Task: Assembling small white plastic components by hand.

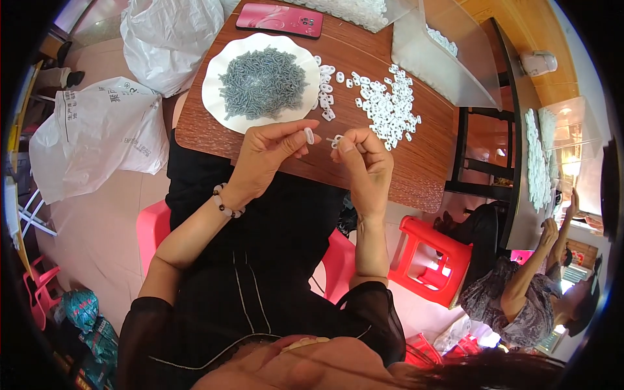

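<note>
My left hand (270,151) is closed, pinching a small white oval plastic piece (309,135) between thumb and finger. Facing it across a small gap, my right hand (365,166) pinches another white plastic piece (337,141), from which a thin short pin seems to stick out toward the left. Both hands are just above the near edge of the brown wooden table (273,140). Beyond my left hand, a wavy-rimmed white plate (213,91) bears a heap of small grey rod-like pins (263,83). A loose pile of white plastic pieces (390,107) spreads beyond my right hand; more lie beside the plate.
A pink phone (279,19) lies at the table's far edge. Clear bins (448,58) of white pieces stand far right. White sacks (97,136) fill the floor at left. A red stool (432,260) stands at right, near another person (520,292) working at a second table.
</note>
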The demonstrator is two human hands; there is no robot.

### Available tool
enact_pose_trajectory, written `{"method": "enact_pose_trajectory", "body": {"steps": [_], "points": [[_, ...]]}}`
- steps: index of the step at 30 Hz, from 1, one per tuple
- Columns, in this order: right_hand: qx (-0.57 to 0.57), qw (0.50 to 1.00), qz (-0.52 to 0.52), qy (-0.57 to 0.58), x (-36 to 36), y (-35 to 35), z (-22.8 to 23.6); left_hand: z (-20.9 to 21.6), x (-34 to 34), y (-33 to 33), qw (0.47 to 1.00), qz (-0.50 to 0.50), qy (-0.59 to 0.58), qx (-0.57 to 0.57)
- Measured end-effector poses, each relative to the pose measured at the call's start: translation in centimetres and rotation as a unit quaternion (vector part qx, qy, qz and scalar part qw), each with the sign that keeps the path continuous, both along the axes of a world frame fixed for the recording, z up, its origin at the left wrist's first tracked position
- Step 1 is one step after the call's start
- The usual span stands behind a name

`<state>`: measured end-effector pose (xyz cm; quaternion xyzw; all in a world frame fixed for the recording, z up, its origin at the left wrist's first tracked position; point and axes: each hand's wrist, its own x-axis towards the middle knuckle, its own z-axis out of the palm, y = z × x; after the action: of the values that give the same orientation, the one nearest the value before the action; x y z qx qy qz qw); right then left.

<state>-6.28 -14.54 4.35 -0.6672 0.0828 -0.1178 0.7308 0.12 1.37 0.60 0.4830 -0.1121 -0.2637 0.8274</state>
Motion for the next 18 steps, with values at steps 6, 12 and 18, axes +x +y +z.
{"method": "enact_pose_trajectory", "body": {"steps": [6, 12, 18], "points": [[-0.03, 1.0, 0.008, 0.001, -0.1, 0.1, -0.2, 0.1, -0.1, -0.2, 0.998, -0.001, 0.044, -0.05], [-0.006, 1.0, 0.017, -0.011, 0.1, 0.5, -0.1, -0.3, 0.0, 0.3, 0.992, -0.027, 0.101, -0.065], [0.001, 0.999, 0.039, -0.033, 0.0, 1.1, 0.0, 0.7, 0.0, 0.1, 0.989, -0.049, 0.124, -0.061]]}}
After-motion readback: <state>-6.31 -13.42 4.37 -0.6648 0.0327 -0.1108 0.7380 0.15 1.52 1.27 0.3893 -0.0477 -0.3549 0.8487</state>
